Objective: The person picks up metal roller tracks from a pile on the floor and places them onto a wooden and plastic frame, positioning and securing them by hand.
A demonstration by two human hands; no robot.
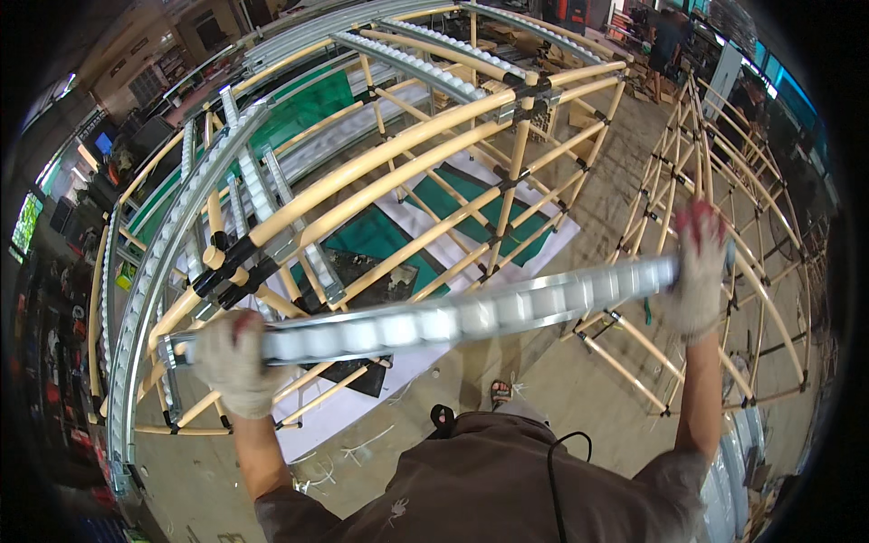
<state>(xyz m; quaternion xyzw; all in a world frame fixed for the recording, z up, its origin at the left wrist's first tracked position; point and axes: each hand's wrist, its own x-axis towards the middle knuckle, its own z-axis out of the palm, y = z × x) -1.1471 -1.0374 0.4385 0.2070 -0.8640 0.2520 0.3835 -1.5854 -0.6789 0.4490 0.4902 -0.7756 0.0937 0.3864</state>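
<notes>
I hold a long metal roller track point(434, 317) with white plastic wheels, level across the picture at chest height. My left hand point(233, 360), in a white glove with red fingertips, grips its left end. My right hand point(699, 271), gloved the same way, grips its right end. The track hangs in front of a cream-coloured pipe rack point(407, 172) with black joints.
Several roller tracks point(416, 61) lie on top of the rack. A second bare pipe frame point(724, 235) stands at the right. White and green sheets point(471, 208) cover the concrete floor under the rack. A person point(665, 45) stands far off at the top right.
</notes>
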